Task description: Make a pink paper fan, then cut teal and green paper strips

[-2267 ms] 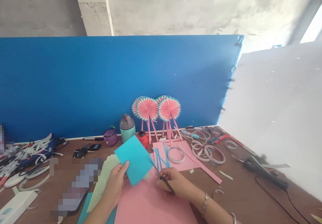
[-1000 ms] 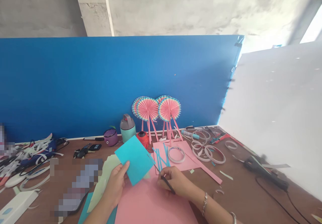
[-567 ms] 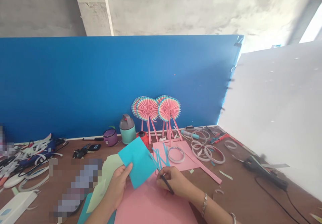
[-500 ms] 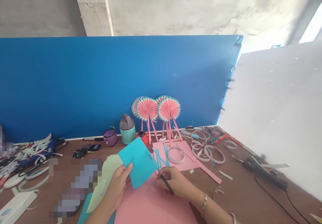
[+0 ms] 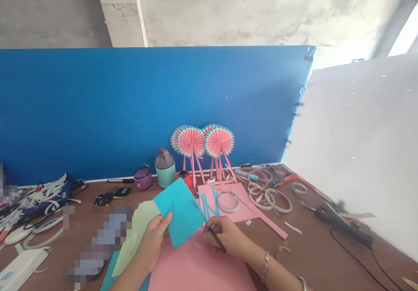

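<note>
My left hand pinches a teal paper card at its lower left edge, lifted above the table. My right hand is closed around a slim black-handled cutting tool, whose exact kind I cannot tell. Its thin tip reaches up along the card's right edge. A large pink sheet lies beneath both hands, with pale green paper to the left. Beyond them, thin blue strips and a paper ring rest on another pink sheet.
Pink paper fans on sticks lean against a blue board. Nearby stand a teal flask and a purple pot. Paper rings lie to the right, near a black glue gun. A white board closes the right side.
The teal card has shifted slightly right and tilted in my left hand. My right hand and its black tool stay almost in place at the card's edge.
</note>
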`<state>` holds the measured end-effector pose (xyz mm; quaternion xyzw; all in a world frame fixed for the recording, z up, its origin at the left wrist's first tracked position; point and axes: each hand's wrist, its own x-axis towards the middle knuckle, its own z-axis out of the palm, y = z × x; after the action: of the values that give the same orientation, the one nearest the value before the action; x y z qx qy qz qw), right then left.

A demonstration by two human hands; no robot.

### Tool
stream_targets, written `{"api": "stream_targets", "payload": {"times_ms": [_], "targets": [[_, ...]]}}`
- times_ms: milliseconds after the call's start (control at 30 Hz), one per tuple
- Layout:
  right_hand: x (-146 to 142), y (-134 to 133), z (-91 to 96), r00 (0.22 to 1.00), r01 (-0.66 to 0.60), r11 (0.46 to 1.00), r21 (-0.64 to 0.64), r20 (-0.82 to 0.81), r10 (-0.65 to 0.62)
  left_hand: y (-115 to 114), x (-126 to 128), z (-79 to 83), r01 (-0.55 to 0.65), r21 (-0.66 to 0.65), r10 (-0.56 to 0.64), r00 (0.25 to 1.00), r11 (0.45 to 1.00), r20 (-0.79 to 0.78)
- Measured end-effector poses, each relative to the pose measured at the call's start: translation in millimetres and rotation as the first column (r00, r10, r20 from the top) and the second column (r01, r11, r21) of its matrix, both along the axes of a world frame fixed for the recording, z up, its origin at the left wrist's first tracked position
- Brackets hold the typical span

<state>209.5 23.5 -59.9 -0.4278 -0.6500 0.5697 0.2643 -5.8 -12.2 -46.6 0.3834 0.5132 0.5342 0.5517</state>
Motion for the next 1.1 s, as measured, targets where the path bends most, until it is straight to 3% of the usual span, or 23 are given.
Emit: {"api": "stream_targets", "payload": {"times_ms": [700,1100], "targets": [[-1,1,0.8,0.998,0.033,0.999,0.025,0.048,-0.034,-2,3,6.3,-0.010,-0.027,0.011,0.999,1.000,0.042],[-1,4,-13.8,0.999,0.026,0.999,-0.046,-0.031,-0.027,-5,9,9.2,0.087,-0.033,-0.084,0.993,0.996,0.084]]}}
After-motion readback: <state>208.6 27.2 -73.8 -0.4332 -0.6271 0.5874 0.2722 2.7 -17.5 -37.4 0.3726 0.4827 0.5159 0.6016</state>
